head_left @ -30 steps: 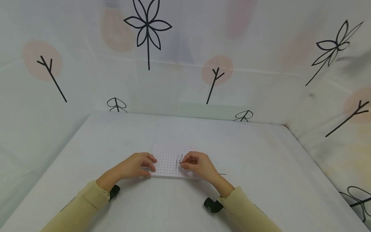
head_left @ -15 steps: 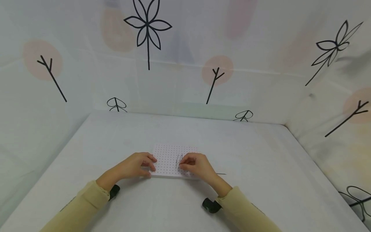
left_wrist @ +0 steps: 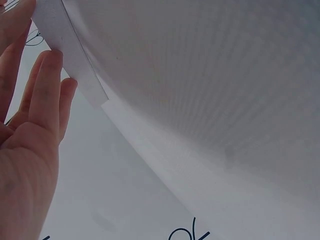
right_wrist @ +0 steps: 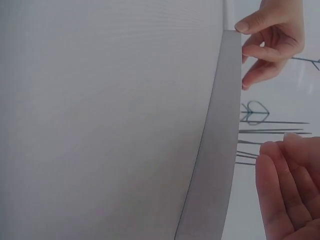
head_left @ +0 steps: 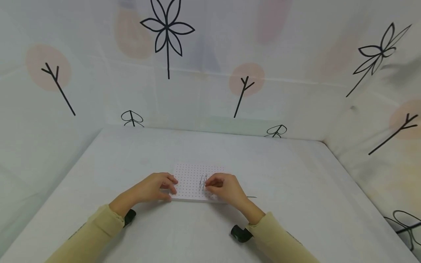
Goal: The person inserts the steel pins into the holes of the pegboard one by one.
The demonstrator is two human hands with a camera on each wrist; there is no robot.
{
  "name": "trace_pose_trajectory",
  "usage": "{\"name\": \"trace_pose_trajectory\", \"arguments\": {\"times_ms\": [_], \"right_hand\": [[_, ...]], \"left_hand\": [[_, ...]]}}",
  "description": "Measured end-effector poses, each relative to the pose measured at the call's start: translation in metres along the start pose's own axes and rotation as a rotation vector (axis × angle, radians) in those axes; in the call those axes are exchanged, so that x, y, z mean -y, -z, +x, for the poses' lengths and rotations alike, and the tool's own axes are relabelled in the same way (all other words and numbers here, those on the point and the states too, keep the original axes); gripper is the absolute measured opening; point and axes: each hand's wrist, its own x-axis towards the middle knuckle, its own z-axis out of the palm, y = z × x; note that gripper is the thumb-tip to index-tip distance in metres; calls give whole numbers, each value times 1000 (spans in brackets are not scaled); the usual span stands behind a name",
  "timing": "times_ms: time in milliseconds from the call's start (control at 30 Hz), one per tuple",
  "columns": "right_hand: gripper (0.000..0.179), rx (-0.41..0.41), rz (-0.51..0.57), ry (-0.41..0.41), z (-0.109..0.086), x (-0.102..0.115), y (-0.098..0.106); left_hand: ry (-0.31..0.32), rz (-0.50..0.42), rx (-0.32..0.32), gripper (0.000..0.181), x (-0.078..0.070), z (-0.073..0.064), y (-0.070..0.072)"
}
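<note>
A white board (head_left: 187, 182) with a grid of small dark holes lies flat on the table. Several thin dark needles (right_wrist: 275, 131) stand up out of it, right of its middle. My right hand (head_left: 226, 187) is above the board's right part, thumb and fingertips together. In the right wrist view they pinch the upper end of a thin needle (right_wrist: 249, 142) beside the standing ones; its tip is hidden between the fingers. My left hand (head_left: 155, 188) rests at the board's left side, fingertips over the edge and thumb near the front corner, fingers relaxed and spread.
Another thin dark needle (head_left: 251, 197) lies on the white table (head_left: 296, 204), just right of the board. Black wrist cameras (head_left: 241, 233) hang below both sleeves. A pale cloth wall (head_left: 204, 98) with drawn plants closes off the back and sides.
My right hand dipped slightly down and left, then came back a little to the right, beside the standing needles. The left hand and the board have stayed still.
</note>
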Motion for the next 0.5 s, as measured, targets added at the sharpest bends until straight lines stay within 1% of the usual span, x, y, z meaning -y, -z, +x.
{"name": "trace_pose_trajectory", "arguments": {"times_ms": [233,333,500], "right_hand": [[11,1,-14,-17,-7,-5,7],[11,-5,-31,-26,-9,-8,11],[11,-13,-27,-47,-13,-13,17]], "left_hand": [[11,12,-5,14,-2,-1,1],[8,8,-5,14,-2,-1,1],[2,10,-5,14,-1,-1,1]]}}
